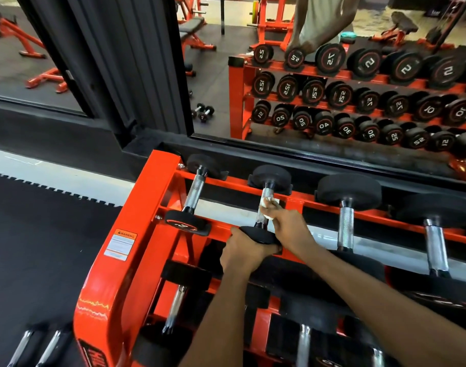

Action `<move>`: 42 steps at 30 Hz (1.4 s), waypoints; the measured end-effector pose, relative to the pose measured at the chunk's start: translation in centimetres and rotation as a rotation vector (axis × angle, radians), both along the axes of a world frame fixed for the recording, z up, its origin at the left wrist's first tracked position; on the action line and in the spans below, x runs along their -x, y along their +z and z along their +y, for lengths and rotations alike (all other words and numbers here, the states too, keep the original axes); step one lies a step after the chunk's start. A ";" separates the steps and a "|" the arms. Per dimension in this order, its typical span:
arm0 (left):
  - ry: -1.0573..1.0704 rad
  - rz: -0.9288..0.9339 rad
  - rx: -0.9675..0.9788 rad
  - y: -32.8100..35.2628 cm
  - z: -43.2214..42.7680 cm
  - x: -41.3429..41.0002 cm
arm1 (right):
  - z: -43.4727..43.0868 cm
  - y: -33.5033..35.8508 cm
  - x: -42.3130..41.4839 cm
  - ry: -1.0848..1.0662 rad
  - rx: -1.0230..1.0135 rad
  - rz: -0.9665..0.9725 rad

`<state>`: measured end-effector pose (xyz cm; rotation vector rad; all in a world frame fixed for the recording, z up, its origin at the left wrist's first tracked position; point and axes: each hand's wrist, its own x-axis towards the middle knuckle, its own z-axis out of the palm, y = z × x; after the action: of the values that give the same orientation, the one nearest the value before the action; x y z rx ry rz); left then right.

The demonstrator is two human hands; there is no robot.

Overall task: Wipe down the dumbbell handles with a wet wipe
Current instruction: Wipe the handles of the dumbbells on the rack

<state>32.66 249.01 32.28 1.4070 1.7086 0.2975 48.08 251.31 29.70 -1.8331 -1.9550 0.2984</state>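
A small dumbbell with black rubber heads and a knurled steel handle lies on the top shelf of the orange rack, second from the left. My right hand pinches a white wet wipe wrapped against the handle's middle. My left hand grips the dumbbell's near black head from below and in front. Other dumbbells lie on the same shelf: one to the left and two larger ones to the right.
A wall mirror behind the rack reflects the dumbbell rows, a person and orange gym machines. Lower shelves hold more dumbbells. Black rubber floor matting lies to the left, with two chrome handles at the bottom left.
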 end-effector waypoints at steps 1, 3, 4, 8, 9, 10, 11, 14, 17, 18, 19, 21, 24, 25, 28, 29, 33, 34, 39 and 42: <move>-0.001 0.003 0.001 0.0 0.0 0.0 | 0.5 0.2 -0.6 0.042 0.001 -0.063; -0.004 0.014 0.000 0.0 0.0 0.0 | 2.0 0.4 -1.6 0.051 -0.015 -0.126; -0.002 0.016 0.001 0.0 0.0 0.0 | 2.6 0.5 -1.7 0.046 -0.012 -0.133; 0.001 0.011 0.001 0.1 0.0 0.1 | 2.4 1.1 -0.6 0.314 0.048 -0.252; 0.000 0.010 0.001 0.0 0.1 0.1 | 2.6 1.5 -0.7 0.377 0.066 -0.310; -0.003 0.012 0.000 0.0 0.0 0.1 | 3.4 2.0 -1.2 0.394 0.069 -0.362; -0.004 0.016 0.000 0.0 0.0 0.1 | 4.6 2.2 -1.8 0.367 0.083 -0.389; 0.002 0.021 0.001 0.0 0.0 0.1 | 6.5 2.9 -2.1 0.324 0.124 -0.451; 0.009 0.018 -0.009 -0.2 0.0 0.1 | 5.9 2.9 -0.8 0.575 0.232 -0.557; 0.012 0.021 -0.019 -0.3 0.0 0.0 | 6.1 3.3 -0.9 0.594 0.249 -0.567; 0.015 0.030 -0.031 -0.3 -0.1 0.0 | 6.9 3.5 -1.4 0.547 0.248 -0.563; 0.022 0.064 -0.061 -0.5 -0.2 -0.4 | 8.2 3.8 -2.4 0.399 0.216 -0.527; 0.062 0.039 -0.109 -0.6 -0.1 -1.4 | 7.5 3.2 -1.0 0.555 0.258 -0.551; 0.079 0.010 -0.109 -0.6 -0.1 -1.7 | 6.8 3.1 -0.5 0.650 0.325 -0.565; 0.127 -0.044 -0.087 -0.8 0.3 -2.3 | 7.4 3.8 -0.9 0.661 0.300 -0.577; 0.133 -0.051 -0.087 -0.9 0.5 -2.4 | 7.8 3.9 -1.2 0.624 0.229 -0.583; 0.132 -0.071 -0.092 -1.3 0.7 -2.4 | 7.0 3.3 0.2 0.710 0.214 -0.757; 0.127 -0.074 -0.094 -1.3 0.7 -2.4 | 6.9 3.4 0.4 0.729 0.258 -0.756; 0.123 -0.075 -0.101 -1.4 0.8 -2.3 | 8.6 4.3 -0.4 0.561 0.244 -0.738; 0.117 -0.080 -0.104 -1.4 0.8 -2.4 | 7.9 4.5 0.6 0.682 0.356 -0.772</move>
<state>35.02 249.77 30.84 1.3528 1.7335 0.5079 47.50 259.23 34.22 -1.5222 -3.2387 0.1474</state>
